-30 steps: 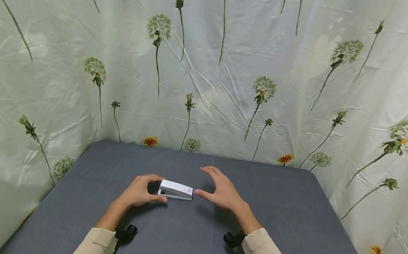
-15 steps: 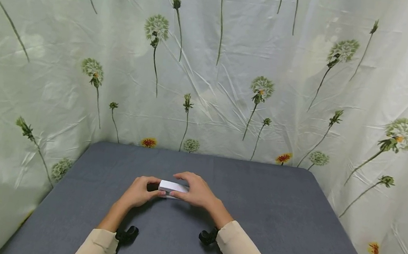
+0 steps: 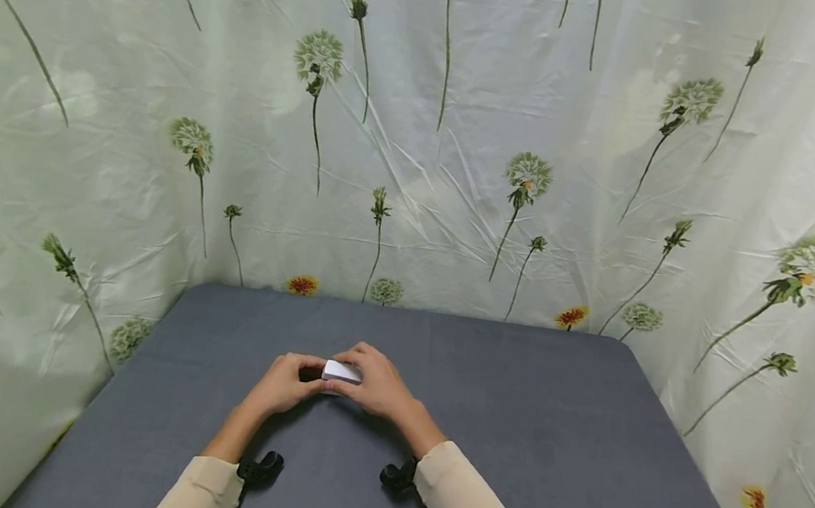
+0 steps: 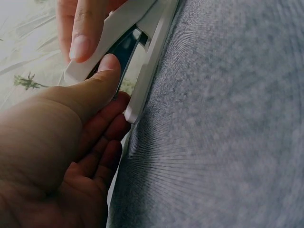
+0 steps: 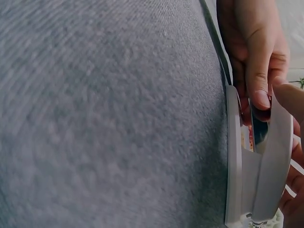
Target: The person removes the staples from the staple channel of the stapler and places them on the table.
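A white stapler (image 3: 343, 372) stands on the grey table, its front end to the left. My left hand (image 3: 285, 383) holds that front end between thumb and fingers. In the left wrist view, its thumb (image 4: 108, 66) lies against the dark metal magazine (image 4: 125, 50), between the upper arm and the base (image 4: 142, 90). My right hand (image 3: 381, 385) grips the stapler's upper arm (image 5: 273, 175) from the right, hiding the rear end in the head view. A wide gap parts the upper arm from the base, which sits on the cloth.
Grey cloth covers the table (image 3: 508, 433). A pale curtain (image 3: 418, 163) with dandelion prints hangs behind it and along both sides. Black wrist cameras (image 3: 262, 470) are strapped below both hands, near beige sleeves (image 3: 477, 505).
My right hand has come left from beside the stapler and taken hold of its upper arm. The left hand has stayed at the front end. The stapler has hardly moved.
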